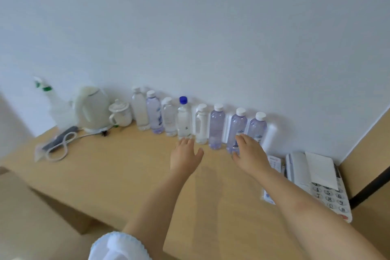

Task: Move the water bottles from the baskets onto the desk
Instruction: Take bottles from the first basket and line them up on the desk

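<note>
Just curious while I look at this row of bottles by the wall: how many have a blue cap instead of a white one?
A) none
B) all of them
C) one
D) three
C: only the blue-capped bottle, fourth from the left in the row, differs; the others show white caps.

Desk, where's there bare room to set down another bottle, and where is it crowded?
Bare wood lies on the desk between the coiled cord and the left hand, and along the near edge. The back is crowded: kettle, mug, then the bottle row along the wall. The telephone fills the right end.
</note>
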Demonstrator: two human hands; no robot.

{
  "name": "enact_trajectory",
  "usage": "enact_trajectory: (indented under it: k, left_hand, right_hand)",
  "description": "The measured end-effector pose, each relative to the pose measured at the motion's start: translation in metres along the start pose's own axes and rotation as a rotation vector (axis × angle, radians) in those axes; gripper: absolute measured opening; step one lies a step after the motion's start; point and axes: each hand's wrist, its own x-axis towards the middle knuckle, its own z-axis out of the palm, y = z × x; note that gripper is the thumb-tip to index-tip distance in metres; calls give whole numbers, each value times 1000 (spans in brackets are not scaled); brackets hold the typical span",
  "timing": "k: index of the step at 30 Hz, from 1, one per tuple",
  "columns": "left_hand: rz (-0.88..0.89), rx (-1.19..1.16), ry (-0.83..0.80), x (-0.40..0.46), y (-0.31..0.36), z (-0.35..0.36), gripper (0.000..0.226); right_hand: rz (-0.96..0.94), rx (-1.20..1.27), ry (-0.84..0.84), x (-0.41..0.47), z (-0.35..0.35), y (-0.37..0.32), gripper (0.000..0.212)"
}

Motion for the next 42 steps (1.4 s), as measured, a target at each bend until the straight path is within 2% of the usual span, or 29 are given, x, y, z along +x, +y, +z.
enact_trajectory:
  k: [2,6,11,20,26,33,42]
  left_hand:
    - [-97,-34,22,-24,-18,-23,49]
    - [-219,48,30,-79,-64,-60,57]
    - [-402,128,21,-158,-125,-106,67]
    - [-797,21,240,-285,-231,-175,54]
    - [-1012,41,260,-379,-318,-233,53]
    - [-1144,61,301,-454,-402,-279,51]
    - [-1182,26,309,-463,-466,-294,50]
  right_hand:
    - [-92,-34,-62,-9,0,-30,42]
    - [-238,-46,-173,-26,7,-101,51]
    - [-456,-44,-315,-54,20,-199,49]
    - [-809,-31,-416,-109,49,-376,57]
    - [-981,1,-457,-159,77,-503,55]
    - [-1091,16,-536,-211,114,-619,57]
    - [-1131,-24,-591,-211,146,-694,57]
